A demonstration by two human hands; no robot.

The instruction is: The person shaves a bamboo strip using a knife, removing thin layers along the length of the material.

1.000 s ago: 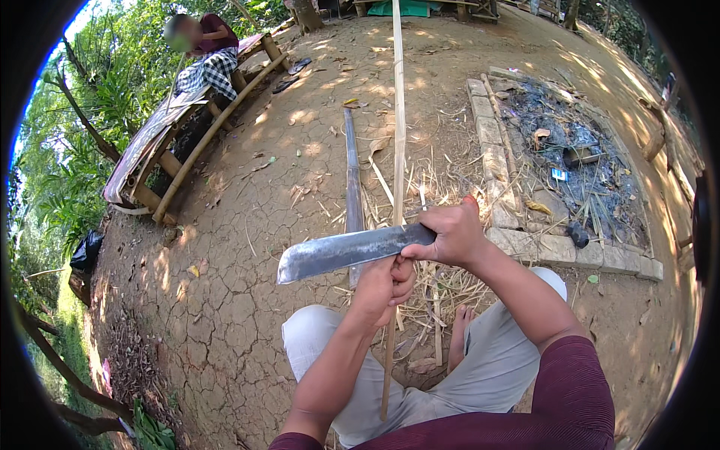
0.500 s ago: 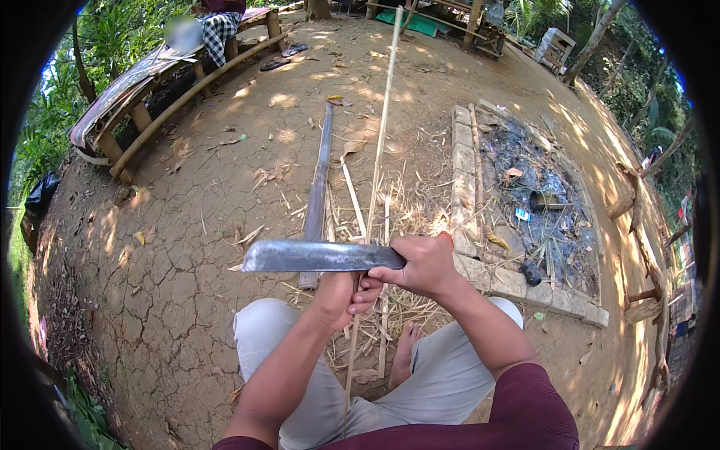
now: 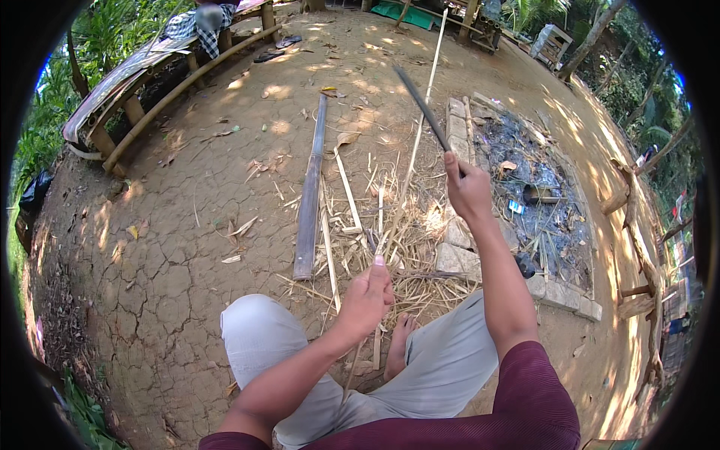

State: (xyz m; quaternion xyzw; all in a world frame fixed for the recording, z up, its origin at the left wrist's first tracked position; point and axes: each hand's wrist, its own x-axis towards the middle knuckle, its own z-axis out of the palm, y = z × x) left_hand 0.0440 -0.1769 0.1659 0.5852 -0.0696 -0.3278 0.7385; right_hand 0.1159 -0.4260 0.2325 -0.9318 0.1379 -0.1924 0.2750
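A long, thin bamboo strip (image 3: pixel 414 150) runs from between my legs toward the far ground. My left hand (image 3: pixel 365 300) is closed around its near part, thumb along the top, in front of my knees. In my right hand (image 3: pixel 470 191) is a machete (image 3: pixel 412 88), gripped by its handle and raised out to the right. The blade shows nearly edge-on, its tip pointing up and left, and it crosses the strip in the picture; whether they touch I cannot tell. Below the strip lie pale bamboo shavings (image 3: pixel 431 296) beside my bare foot (image 3: pixel 400 345).
A dark split bamboo length (image 3: pixel 310 210) lies left of the shavings, near pale loose strips (image 3: pixel 349 187). At right, a brick border (image 3: pixel 457 251) surrounds an ash-filled fire pit (image 3: pixel 555 225). A bamboo bench (image 3: pixel 135 112) stands far left, with a person partly visible at its end.
My right hand has swung the machete from across the strip, above my left hand, up and to the right. The strip's far end has tilted right; my left hand still grips it.
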